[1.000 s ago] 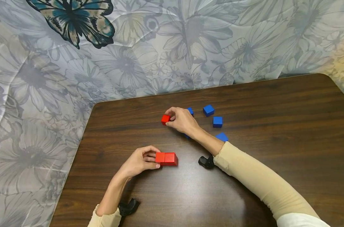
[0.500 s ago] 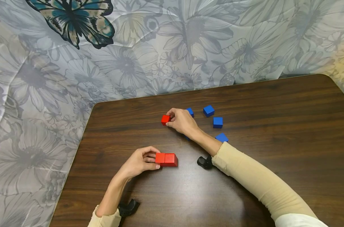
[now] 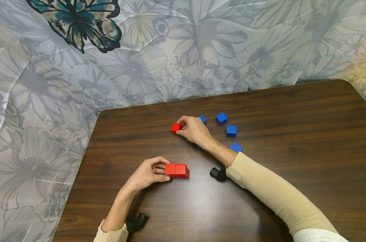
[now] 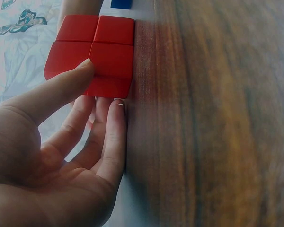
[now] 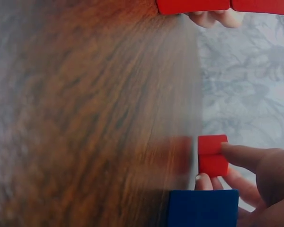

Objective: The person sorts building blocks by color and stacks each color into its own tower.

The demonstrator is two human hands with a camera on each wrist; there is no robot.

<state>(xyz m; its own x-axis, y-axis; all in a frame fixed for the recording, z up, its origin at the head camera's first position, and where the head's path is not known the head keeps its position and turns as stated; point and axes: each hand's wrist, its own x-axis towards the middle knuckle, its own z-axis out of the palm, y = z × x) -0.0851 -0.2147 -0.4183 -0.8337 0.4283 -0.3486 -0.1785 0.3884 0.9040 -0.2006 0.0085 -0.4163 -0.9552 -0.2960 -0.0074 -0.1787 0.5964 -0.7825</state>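
My left hand (image 3: 148, 173) grips the left end of a block of red cubes (image 3: 180, 170) on the table. In the left wrist view, the red cubes (image 4: 111, 61) stand two wide and two high; the thumb presses one side and the other fingers lie on the far side. Farther back, my right hand (image 3: 195, 129) pinches a single red cube (image 3: 175, 128) between thumb and fingers. That red cube (image 5: 213, 157) appears low on the surface in the right wrist view, with an edge turned toward the camera.
Several blue cubes lie around my right hand and forearm, among them one at the back (image 3: 221, 119) and one to the right (image 3: 231, 131). Another blue cube (image 3: 202, 120) is partly hidden by the hand. A flowered cloth (image 3: 134, 67) hangs behind the brown table (image 3: 291, 134).
Almost nothing differs; both hands stay on their red cubes. The slight shift of the whole picture looks like head motion.
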